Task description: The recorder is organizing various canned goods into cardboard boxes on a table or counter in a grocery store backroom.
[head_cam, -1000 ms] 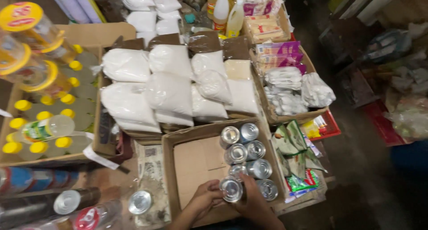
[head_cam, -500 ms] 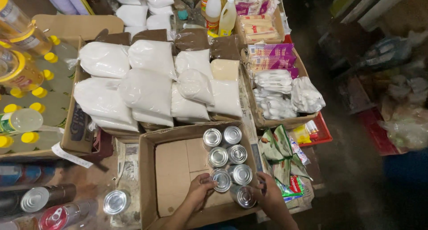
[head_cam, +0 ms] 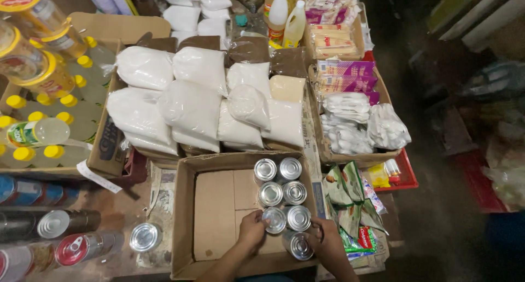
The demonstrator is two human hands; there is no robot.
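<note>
While both hands work inside the open cardboard box (head_cam: 213,205), the left hand (head_cam: 252,228) curls its fingers against a silver tin can (head_cam: 274,219) in the third row. The right hand (head_cam: 325,239) closes loosely around the nearest can (head_cam: 300,246), at the box's front right. 7 cans stand upright along the right wall, behind them white flour bags (head_cam: 191,104).

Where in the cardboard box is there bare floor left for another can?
The left half of the cardboard box is bare, from its left wall to the column of cans. The right side is crowded: cans stand in pairs against the right wall, with the left hand and right hand at the nearest ones.
</note>
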